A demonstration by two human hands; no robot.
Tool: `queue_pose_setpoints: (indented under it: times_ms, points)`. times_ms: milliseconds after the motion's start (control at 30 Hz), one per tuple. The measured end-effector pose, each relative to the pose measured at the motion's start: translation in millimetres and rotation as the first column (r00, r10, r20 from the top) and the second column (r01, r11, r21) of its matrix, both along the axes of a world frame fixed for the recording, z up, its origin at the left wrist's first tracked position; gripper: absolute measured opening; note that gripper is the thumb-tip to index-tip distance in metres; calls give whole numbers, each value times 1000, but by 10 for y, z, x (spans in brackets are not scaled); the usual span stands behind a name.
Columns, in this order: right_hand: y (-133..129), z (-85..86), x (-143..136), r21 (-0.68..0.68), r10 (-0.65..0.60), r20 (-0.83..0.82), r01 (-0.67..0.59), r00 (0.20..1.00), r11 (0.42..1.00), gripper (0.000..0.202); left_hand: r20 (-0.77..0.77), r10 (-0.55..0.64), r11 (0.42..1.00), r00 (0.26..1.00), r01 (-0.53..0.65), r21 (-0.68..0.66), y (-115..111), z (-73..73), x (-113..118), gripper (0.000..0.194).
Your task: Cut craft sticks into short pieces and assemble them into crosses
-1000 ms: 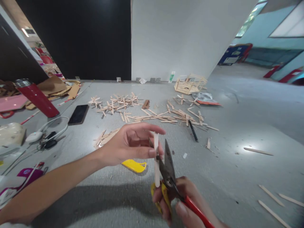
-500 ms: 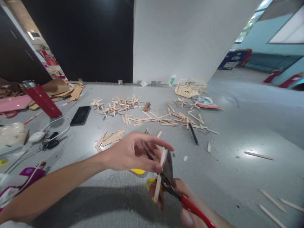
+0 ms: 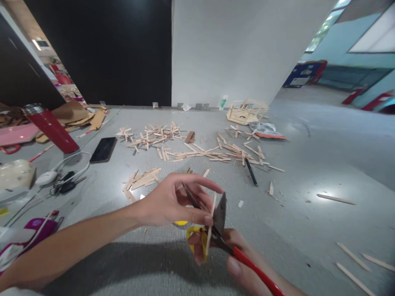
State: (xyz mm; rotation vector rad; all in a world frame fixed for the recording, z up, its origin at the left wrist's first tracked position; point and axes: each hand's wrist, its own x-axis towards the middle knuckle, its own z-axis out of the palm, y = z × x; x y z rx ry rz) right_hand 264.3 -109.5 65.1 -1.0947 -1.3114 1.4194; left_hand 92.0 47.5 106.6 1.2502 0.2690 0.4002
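Note:
My left hand [image 3: 173, 199] pinches a wooden craft stick [image 3: 209, 236] between thumb and fingers. The stick stands nearly upright between the spread dark blades of a pair of snips [image 3: 219, 216]. Around the red handle [image 3: 254, 267] of the snips, my right hand [image 3: 236, 263] is closed. A yellow loop [image 3: 189, 236] shows by the right fingertips; whether it belongs to the snips I cannot tell. Another yellow piece [image 3: 181, 223] lies on the table below my left hand, mostly covered.
Several craft sticks [image 3: 197, 155] lie scattered beyond my hands, with a black pen [image 3: 251, 172] beside them. A stick-built frame [image 3: 247, 113] stands at the back. To the left are a phone [image 3: 104, 150], a red flask [image 3: 54, 129] and keys with a cable [image 3: 66, 185].
The stick has turned more edge-on to me, and the blades of the snips look wider apart. My right hand and the snips have shifted slightly left.

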Motion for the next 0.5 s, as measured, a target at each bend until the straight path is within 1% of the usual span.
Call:
queue_pose_setpoints:
  times_ms: [67,133,200,267,333,400,500]
  points:
    - [31,-13,-38,-8,-7,-16,7,1000,1000,64,23,-4,1000,1000,4,-6,5,-8,2,42]
    - [68,-75,-62,-27,4,-40,-5,999,1000,71,49,-3,1000,999,4,-15,5,-7,3,38]
    - [107,-191,-79,-10,5,-61,-6,998,1000,76,58,3,1000,998,-2,-27,1,-1,5,36]
    - [138,-322,-92,35,5,-76,-2,997,999,79,52,13,1000,999,-12,-28,-3,6,6,35]
    - [145,-407,-95,81,29,-77,-23,997,996,80,50,23,1000,998,-23,-14,-6,13,8,34]
    - [118,-396,-80,118,27,-54,-20,998,993,79,56,28,1000,998,-28,-2,-9,21,13,33]
    - [30,-220,-16,159,-35,17,32,999,987,62,48,28,1000,998,-27,-11,-19,38,19,33]
